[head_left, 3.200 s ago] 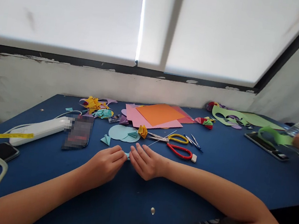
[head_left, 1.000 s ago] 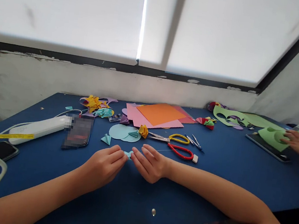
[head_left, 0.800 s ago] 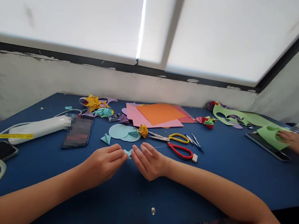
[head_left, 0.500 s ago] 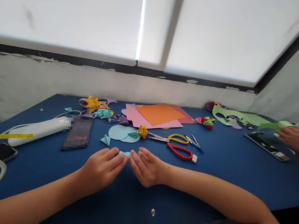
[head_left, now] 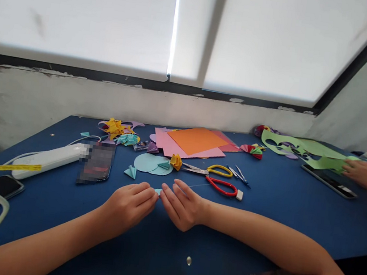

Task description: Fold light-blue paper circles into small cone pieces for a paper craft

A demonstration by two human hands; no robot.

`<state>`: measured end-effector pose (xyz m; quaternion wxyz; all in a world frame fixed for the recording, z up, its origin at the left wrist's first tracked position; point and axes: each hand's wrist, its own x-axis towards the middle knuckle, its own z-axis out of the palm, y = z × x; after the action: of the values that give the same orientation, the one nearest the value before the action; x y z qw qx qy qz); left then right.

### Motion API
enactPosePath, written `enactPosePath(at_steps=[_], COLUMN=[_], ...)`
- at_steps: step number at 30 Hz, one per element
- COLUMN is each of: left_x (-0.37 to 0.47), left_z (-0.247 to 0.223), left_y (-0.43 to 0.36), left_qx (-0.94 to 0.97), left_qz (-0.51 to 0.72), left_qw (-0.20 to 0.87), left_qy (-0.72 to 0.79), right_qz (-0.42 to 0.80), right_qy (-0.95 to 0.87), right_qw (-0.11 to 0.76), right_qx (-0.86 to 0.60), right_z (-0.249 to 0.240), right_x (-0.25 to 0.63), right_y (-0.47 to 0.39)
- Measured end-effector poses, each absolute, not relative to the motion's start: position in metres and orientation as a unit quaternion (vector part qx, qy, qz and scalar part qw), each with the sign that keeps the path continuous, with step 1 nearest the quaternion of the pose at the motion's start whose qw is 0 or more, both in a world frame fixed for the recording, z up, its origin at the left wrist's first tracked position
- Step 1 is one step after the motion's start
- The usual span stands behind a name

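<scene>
A small piece of light blue paper (head_left: 158,191) shows between my hands, mostly hidden by the fingers. My left hand (head_left: 132,203) pinches its left side, fingers closed. The fingertips of my right hand (head_left: 183,205) are pressed together on its other side. Behind my right fingers a thin pale thread (head_left: 200,185) runs toward the scissors (head_left: 221,185), which have one yellow and one red handle. Just beyond my hands lie light blue paper circles (head_left: 146,163), a folded light blue cone (head_left: 130,172) and a yellow folded paper piece (head_left: 175,161).
Orange paper (head_left: 196,140) tops pink sheets at the back. Tweezers (head_left: 241,176) lie right of the scissors. At left are a phone (head_left: 96,162), a white power strip (head_left: 50,160) and cables. Another person's hand (head_left: 364,175) touches green paper (head_left: 329,163) at right.
The light blue paper between my fingers has become more covered, and the thin thread now shows behind my right hand. At right, the other person's green paper has come down flatter.
</scene>
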<state>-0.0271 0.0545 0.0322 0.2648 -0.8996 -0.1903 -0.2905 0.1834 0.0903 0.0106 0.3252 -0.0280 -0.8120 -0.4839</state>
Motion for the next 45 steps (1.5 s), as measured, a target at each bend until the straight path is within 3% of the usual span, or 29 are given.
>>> enactPosePath(at_steps=[20,35,45], left_x=[-0.0317,-0.032,-0.029], left_z=[0.0301,0.029,0.0279], left_y=[0.0559,0.053,0.0572], left_qx=[-0.894,-0.881,-0.89], left_qz=[-0.279,-0.263,-0.28], left_qw=[0.287,0.328,0.31], left_qy=[-0.199,-0.214,-0.183], right_qz=[-0.471,-0.514,-0.484], right_qy=[-0.811,-0.81,-0.813], right_qw=[0.344,0.28,0.315], right_qx=[-0.051,-0.022,-0.069], right_z=[0.0067,0.0105,0.006], right_x=[0.1844,0.1797,0.1792], right_y=[0.0931,0.0931,0.0905])
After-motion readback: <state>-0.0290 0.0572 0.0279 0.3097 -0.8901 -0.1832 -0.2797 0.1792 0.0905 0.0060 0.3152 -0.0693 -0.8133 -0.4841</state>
